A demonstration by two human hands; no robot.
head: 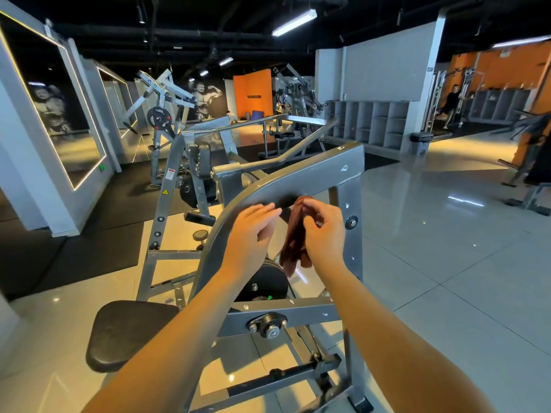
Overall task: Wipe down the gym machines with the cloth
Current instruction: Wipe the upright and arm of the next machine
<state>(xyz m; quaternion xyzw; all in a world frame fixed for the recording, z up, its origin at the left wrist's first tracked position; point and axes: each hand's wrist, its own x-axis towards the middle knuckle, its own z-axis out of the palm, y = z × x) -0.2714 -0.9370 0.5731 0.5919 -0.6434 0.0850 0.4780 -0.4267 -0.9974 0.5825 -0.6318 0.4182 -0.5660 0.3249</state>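
A grey steel gym machine (322, 171) stands right in front of me, its curved frame arm running from lower left up to a flat top bar. A brown cloth (293, 239) hangs in front of that frame, bunched and drooping. My right hand (323, 231) grips the cloth near its top, fingers curled round it. My left hand (253, 231) is just left of the cloth, fingers straight and relaxed, over the curved frame arm; whether it touches the metal is unclear.
A black padded seat (125, 332) sits at lower left. More grey machines (167, 114) stand behind. Grey cubby shelves (372, 123) and a bin (420, 141) line the right wall. Glossy tiled floor (447, 248) lies to the right. A person stands far right.
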